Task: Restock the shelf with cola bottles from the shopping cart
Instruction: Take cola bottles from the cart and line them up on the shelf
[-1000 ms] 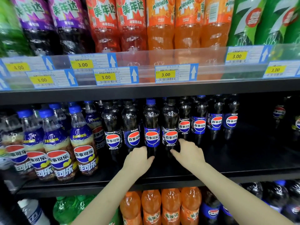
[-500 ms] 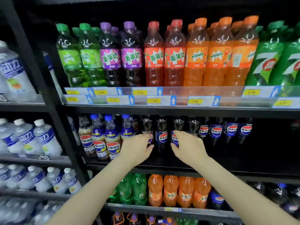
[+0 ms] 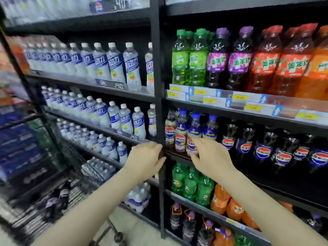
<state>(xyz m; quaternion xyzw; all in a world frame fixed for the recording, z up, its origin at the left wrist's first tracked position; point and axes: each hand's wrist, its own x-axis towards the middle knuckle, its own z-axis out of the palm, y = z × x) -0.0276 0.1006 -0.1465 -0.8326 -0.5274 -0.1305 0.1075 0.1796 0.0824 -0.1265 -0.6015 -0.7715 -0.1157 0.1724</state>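
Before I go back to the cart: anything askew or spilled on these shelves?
Nothing stands out. The dark cola bottles with red-and-blue labels stand upright in rows on the black metal shelf; no spill shows. Motion blur hides finer detail.

cola bottles (image 3: 262, 148): black, blue-red-white labels | shelf (image 3: 248, 176): black | water bottles (image 3: 113, 64): clear, blue-white labels

Both bare hands, left hand (image 3: 144, 159) and right hand (image 3: 210, 154), hover empty with loose fingers before the black metal shelf (image 3: 266, 176). Dark plastic cola bottles (image 3: 262, 148) stand there; the wire shopping cart (image 3: 58, 196) sits lower left.
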